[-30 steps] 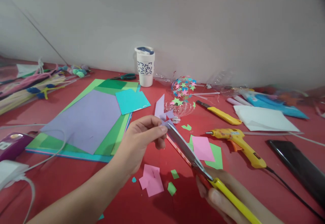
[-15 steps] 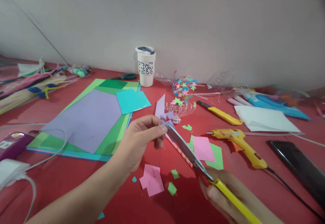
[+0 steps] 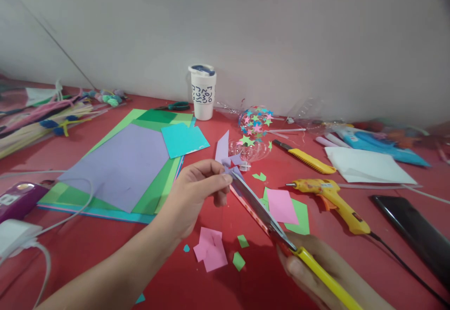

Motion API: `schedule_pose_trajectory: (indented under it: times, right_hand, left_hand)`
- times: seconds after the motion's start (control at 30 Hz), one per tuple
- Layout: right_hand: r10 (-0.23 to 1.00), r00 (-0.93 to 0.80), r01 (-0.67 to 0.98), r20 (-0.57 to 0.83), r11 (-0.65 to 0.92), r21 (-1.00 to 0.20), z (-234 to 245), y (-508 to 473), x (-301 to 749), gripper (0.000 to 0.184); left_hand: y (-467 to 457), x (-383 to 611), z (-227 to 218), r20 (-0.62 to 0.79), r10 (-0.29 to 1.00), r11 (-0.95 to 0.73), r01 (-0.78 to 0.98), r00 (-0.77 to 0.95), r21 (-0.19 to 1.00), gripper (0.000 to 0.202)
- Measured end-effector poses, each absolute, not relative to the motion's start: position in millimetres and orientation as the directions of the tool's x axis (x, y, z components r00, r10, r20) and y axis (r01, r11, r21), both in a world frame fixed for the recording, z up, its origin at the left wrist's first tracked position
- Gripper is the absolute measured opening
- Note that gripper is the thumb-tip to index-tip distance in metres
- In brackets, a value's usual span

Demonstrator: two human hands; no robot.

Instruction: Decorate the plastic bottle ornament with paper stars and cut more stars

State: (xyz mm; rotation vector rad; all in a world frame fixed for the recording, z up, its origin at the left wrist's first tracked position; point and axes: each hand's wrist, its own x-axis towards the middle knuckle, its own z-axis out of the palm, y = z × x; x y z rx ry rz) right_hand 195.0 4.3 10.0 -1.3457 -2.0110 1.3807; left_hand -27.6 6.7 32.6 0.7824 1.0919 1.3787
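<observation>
Between the thumb and fingers of my left hand [image 3: 198, 192] is a small piece of purple paper [image 3: 228, 168], partly hidden by the fingertips. My right hand [image 3: 309, 263] grips a pair of scissors [image 3: 262, 211] with yellow handles, blades pointing up and left. The blade tips meet the purple paper right beside my left thumb, and the blades look nearly closed. Under the hands lie pink paper scraps [image 3: 212, 250] and small green scraps [image 3: 238, 261]. A pink square [image 3: 282, 206] rests partly over a green piece [image 3: 303, 216] to the right of the blades.
Coloured sheets [image 3: 119, 169] are stacked at left, near a purple device [image 3: 21, 200] and white cables. A white cup [image 3: 203, 93] and a star-covered clear ball [image 3: 256, 123] stand behind. On the right lie a yellow cutter [image 3: 311, 160], a glue gun [image 3: 330, 197] and a black phone [image 3: 415, 235].
Almost nothing differs. Both hands, the purple paper and the scissors keep nearly the same positions; the whole view has shifted very slightly.
</observation>
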Motion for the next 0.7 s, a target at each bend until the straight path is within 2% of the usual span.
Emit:
schedule_pose_trajectory:
  times: [0.33, 0.53, 0.7]
  right_hand:
    - [0.831, -0.505, 0.478, -0.234, 0.044, -0.877, 14, 7, 194, 0.055]
    - [0.785, -0.531, 0.457, -0.319, -0.051, -0.888, 20, 9, 192, 0.056]
    - [0.773, -0.545, 0.486, -0.325, -0.025, -0.874, 20, 7, 190, 0.059]
  left_hand:
    - [7, -28, 30, -0.137, 0.983, 0.088, -0.346, -0.119, 0.934, 0.014]
    - [8, -30, 32, -0.056, 0.973, 0.0, -0.24, -0.226, 0.971, 0.011]
    - [7, -29, 31, -0.056, 0.977, 0.008, -0.229, -0.206, 0.973, 0.011]
